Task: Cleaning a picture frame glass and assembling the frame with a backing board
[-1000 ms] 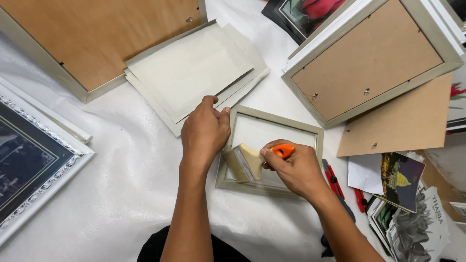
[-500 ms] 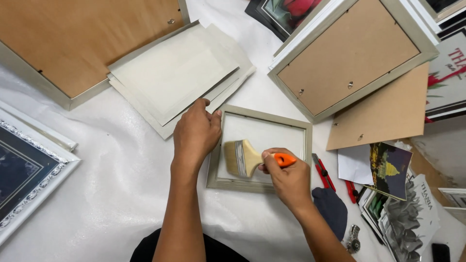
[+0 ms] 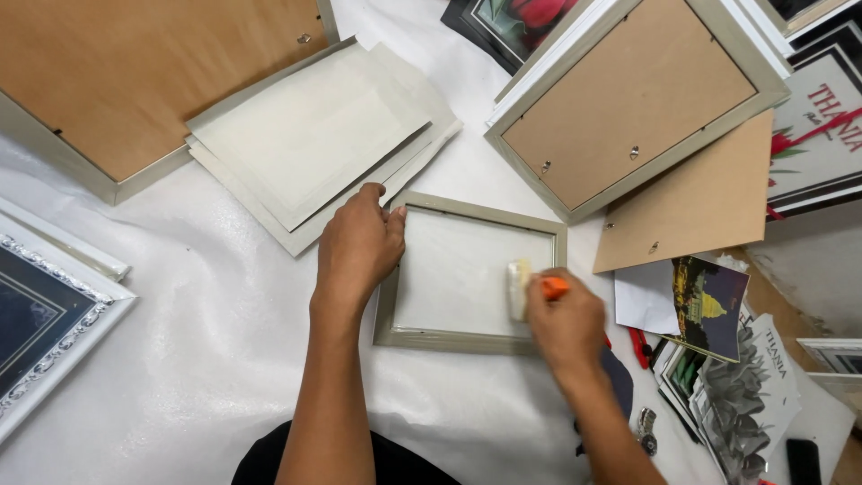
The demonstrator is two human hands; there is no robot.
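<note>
A small grey-green picture frame point(image 3: 473, 208) lies flat on the white foam sheet, showing a pale inner panel. My left hand point(image 3: 357, 249) presses down on its left edge and top left corner. My right hand point(image 3: 567, 321) grips a paintbrush point(image 3: 528, 288) with an orange handle. Its pale bristles rest on the panel near the frame's right side.
A stack of pale mats point(image 3: 314, 135) lies above the left hand. Large frames with brown backs sit face down at the top left point(image 3: 135, 81) and top right point(image 3: 628, 99). A loose brown board point(image 3: 709, 202), prints and papers point(image 3: 718, 359) crowd the right. An ornate white frame point(image 3: 45, 323) is at the left.
The brush has swept from the middle of the panel to its right side, and my right hand moved right with it. My left hand has stayed on the frame's left edge.
</note>
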